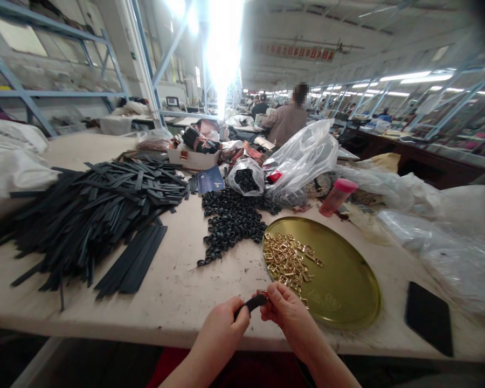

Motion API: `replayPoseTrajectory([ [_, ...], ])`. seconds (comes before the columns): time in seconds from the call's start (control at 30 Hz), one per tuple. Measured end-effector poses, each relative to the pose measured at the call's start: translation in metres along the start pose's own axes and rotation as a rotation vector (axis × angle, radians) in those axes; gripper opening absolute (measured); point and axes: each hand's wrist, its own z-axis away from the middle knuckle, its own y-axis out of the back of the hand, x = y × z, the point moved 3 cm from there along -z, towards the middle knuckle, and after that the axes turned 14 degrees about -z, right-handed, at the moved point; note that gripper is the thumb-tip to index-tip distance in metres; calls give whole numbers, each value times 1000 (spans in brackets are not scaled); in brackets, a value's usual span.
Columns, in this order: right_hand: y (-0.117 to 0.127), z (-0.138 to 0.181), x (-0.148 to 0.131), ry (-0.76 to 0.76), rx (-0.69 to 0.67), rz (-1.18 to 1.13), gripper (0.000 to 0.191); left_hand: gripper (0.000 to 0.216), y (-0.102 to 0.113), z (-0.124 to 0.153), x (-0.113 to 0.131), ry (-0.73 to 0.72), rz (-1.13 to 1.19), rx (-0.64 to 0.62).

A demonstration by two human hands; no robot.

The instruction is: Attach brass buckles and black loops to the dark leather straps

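Near the table's front edge, my left hand (225, 323) is closed on a short black strap (252, 305), which bends toward the right. My right hand (282, 307) pinches a small gold buckle (261, 292) at the strap's other end. Fingers hide part of the buckle, so I cannot tell whether the strap runs through it. Just beyond my right hand, many gold buckles (286, 258) are heaped on the left side of a round gold tray (343, 280). Small black strap loops (234, 221) are piled on the table ahead of both hands.
To the left lies a large heap of black strips (105, 210), with a neater bundle (133, 261) before it. A pink-lidded container (337, 198) stands behind the tray; a dark phone (428, 318) lies right. Plastic bags (303, 156) and a cardboard box (194, 159) sit behind.
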Motion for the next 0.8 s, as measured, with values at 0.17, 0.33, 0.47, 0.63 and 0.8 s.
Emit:
replayPoseTrajectory([
  [0.17,-9,9,11,15,-13,-77,24,23,4,10,0,3,63,0],
  [0.33,-19,22,28,152,-8,66,24,17,5,22,5,-137,315,1],
  [0.47,-22,29,30,194,37,155,33,19,0,25,0,-66,482,-139],
  [0.63,-28,28,24,179,19,229,33,23,-3,23,-4,34,611,-217],
  [0.8,-26,25,31,219,47,341,31,24,-7,20,-7,101,656,-180],
])
